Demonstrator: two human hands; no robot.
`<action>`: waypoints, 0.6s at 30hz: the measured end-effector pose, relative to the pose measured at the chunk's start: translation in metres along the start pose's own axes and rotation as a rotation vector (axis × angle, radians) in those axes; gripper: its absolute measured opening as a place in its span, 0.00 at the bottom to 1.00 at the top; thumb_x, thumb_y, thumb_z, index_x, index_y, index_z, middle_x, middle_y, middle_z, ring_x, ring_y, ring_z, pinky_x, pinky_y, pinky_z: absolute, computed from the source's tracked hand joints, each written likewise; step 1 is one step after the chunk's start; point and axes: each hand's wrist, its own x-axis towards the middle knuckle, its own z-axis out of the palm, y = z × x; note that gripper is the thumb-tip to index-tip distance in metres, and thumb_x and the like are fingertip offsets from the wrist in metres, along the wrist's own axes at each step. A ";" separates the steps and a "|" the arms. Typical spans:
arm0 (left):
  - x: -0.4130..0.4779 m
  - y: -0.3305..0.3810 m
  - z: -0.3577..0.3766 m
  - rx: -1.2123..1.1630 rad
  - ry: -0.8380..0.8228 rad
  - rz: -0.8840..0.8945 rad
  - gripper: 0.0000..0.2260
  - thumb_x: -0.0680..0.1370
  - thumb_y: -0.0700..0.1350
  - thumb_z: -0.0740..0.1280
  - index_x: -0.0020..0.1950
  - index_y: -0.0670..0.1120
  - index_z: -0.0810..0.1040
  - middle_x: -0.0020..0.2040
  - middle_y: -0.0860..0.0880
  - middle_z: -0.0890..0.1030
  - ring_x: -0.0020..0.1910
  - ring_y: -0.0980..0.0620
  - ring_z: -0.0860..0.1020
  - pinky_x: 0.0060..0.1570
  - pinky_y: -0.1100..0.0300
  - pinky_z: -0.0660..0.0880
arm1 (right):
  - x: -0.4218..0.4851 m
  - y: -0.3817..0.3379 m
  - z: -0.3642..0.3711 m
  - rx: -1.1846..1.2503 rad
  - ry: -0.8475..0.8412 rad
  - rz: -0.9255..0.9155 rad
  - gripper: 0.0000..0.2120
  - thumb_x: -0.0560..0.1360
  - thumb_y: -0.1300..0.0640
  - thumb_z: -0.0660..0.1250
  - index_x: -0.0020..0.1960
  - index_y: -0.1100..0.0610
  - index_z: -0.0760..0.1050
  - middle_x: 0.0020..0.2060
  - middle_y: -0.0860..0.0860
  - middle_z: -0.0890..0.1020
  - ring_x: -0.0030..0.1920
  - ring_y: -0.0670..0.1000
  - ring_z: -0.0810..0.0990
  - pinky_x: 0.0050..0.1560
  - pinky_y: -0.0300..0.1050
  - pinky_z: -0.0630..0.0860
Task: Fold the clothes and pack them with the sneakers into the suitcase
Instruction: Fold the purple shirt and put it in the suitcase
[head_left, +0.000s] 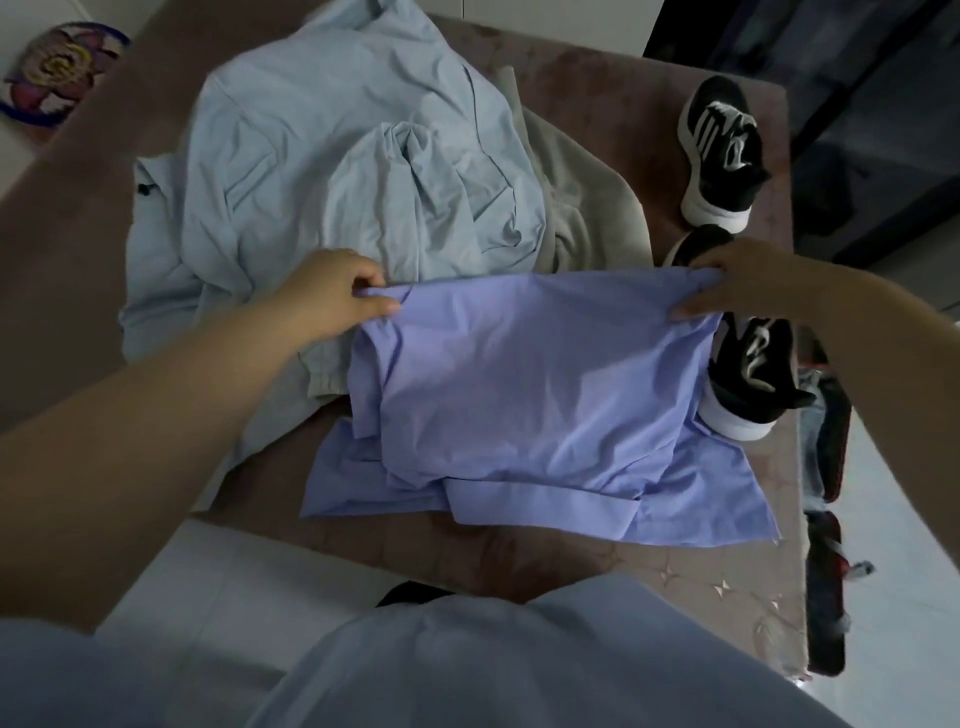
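Left grip (332, 296) and right grip (737, 280) each pinch a far corner of the shirt (535, 395) (half folded), sneaker (753, 384) alongside.

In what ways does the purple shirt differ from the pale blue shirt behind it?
The purple fabric shirt is partly folded and fairly smooth; the pale blue fabric shirt lies crumpled in a heap. The left hand and right hand hold the purple shirt's far edge; no hand holds the pale blue one. Both lie on the brown bed.
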 end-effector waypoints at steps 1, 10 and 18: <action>-0.002 -0.004 -0.003 -0.032 0.038 -0.001 0.11 0.74 0.45 0.70 0.35 0.43 0.73 0.31 0.47 0.70 0.32 0.49 0.68 0.31 0.59 0.60 | -0.005 0.000 -0.004 0.035 0.017 -0.001 0.14 0.65 0.50 0.77 0.46 0.53 0.77 0.39 0.48 0.78 0.40 0.49 0.74 0.40 0.42 0.68; -0.009 -0.034 -0.048 -0.233 0.184 0.033 0.12 0.72 0.43 0.72 0.36 0.50 0.69 0.33 0.39 0.75 0.33 0.53 0.70 0.31 0.65 0.64 | 0.000 -0.018 -0.001 0.209 0.435 -0.010 0.16 0.66 0.59 0.76 0.44 0.66 0.73 0.37 0.58 0.73 0.39 0.53 0.69 0.40 0.43 0.65; 0.007 -0.035 -0.028 -0.264 0.070 0.068 0.14 0.70 0.36 0.73 0.42 0.53 0.73 0.36 0.54 0.76 0.31 0.65 0.73 0.40 0.63 0.70 | -0.019 -0.099 0.114 0.006 0.779 0.009 0.24 0.64 0.61 0.68 0.59 0.65 0.71 0.56 0.64 0.75 0.55 0.66 0.73 0.58 0.58 0.68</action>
